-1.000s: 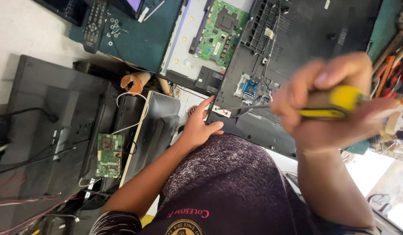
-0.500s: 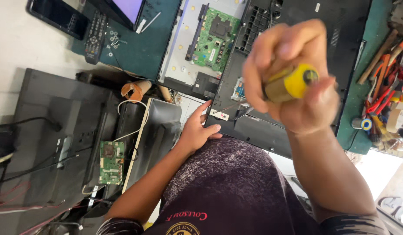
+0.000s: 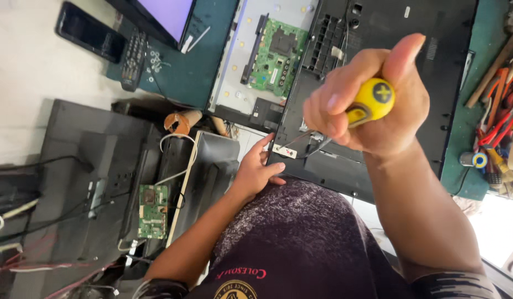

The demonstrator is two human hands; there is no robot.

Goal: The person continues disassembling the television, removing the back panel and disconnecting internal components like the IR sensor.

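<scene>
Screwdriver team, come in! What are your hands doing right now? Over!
Right hand gripping yellow-handled screwdriver, raised. Left hand resting at edge of black back panel. Nothing between tool and panel.

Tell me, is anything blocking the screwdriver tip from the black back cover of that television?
Nothing visible does. The right hand grips the yellow-handled screwdriver, its shaft slanting down to the black back cover beside the left hand. The tip itself is too small to see clearly.

Your right hand [image 3: 373, 105] hides the screwdriver [image 3: 373, 102] shaft (only the yellow butt shows); the tools [image 3: 500, 122] at right are cut off.
</scene>
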